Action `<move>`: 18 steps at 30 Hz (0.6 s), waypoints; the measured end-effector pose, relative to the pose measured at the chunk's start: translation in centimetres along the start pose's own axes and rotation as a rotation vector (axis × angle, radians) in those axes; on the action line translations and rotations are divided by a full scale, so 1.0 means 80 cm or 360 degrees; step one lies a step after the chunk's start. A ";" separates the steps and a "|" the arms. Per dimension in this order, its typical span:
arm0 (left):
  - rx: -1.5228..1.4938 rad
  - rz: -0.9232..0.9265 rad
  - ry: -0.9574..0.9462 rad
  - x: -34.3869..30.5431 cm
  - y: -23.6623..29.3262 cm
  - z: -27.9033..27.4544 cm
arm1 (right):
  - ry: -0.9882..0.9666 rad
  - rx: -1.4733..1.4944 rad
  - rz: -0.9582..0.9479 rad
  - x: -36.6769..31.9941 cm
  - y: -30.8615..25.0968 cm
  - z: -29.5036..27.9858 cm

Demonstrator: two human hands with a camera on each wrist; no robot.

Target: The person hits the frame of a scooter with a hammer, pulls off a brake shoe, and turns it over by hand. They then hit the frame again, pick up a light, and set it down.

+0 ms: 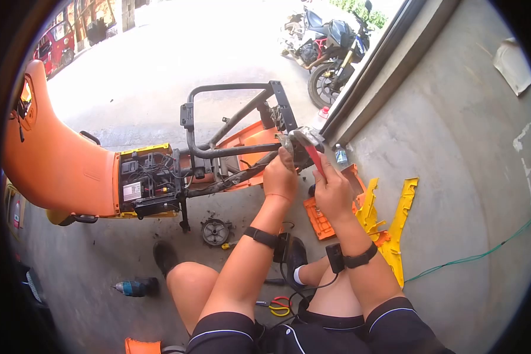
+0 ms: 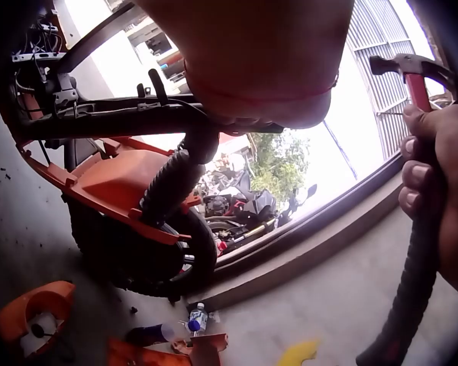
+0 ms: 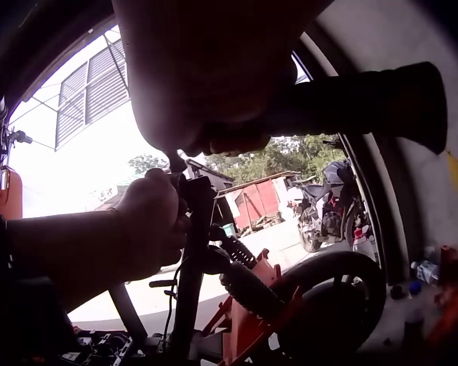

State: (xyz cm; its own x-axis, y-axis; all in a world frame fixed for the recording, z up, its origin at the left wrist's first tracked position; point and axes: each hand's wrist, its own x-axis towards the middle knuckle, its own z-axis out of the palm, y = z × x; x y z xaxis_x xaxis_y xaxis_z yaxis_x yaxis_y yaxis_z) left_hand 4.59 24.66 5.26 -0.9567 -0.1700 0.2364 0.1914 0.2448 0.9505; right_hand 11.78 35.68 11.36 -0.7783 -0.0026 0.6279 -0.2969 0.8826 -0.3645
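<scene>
frame [image 1: 233,87]: matt metal | orange panel [image 1: 71,159]: smooth plastic | hammer grip [image 2: 414,278]: ribbed

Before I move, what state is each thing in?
Right hand: fingers curled round the hammer
Hammer: gripped, off the floor
Left hand: fingers curled at the frame's end
Frame: tubes exposed
Drill: lying on the floor
Red-and-yellow-handled tool: handles apart
Yellow panels: detached, on the floor
Motorcycle: upright outside

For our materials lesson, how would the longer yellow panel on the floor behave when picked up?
The yellow panel looks like thin plastic, so probably light for its size. Being long and narrow, it may flex; notched edges could snag.
</scene>
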 end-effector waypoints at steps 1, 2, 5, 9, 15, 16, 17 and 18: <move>0.0002 0.0018 -0.0002 -0.001 -0.001 0.000 | -0.0041 -0.0018 0.0063 0.001 0.001 0.003; 0.0075 0.0030 0.0025 0.005 -0.007 0.002 | -0.0023 -0.0011 0.0047 0.004 0.002 0.004; 0.0162 0.0010 0.0056 0.000 -0.017 0.001 | 0.0492 0.0336 -0.0039 -0.006 -0.005 0.001; 0.0017 0.0072 0.0054 0.009 -0.011 -0.001 | -0.0008 -0.0043 0.0027 0.008 -0.011 -0.005; 0.0027 0.0233 0.0056 0.000 -0.029 0.005 | 0.0343 0.0255 -0.0081 0.013 -0.012 -0.024; 0.0031 0.0238 0.0056 0.001 -0.028 0.006 | 0.0347 0.0259 -0.0080 0.013 -0.013 -0.024; 0.0008 0.0255 0.0080 0.000 -0.027 0.010 | 0.0273 0.0302 0.0028 0.011 -0.015 -0.024; -0.0020 0.0271 0.0099 -0.001 -0.023 0.013 | 0.0199 0.0338 0.0139 0.009 -0.014 -0.025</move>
State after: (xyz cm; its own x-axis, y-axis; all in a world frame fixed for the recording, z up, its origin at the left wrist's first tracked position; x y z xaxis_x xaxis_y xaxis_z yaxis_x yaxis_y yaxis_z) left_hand 4.12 25.22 3.29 -0.8949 -0.1862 0.4057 0.3523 0.2632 0.8981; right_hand 12.66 35.60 13.61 -0.7354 0.1389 0.6632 -0.3517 0.7583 -0.5489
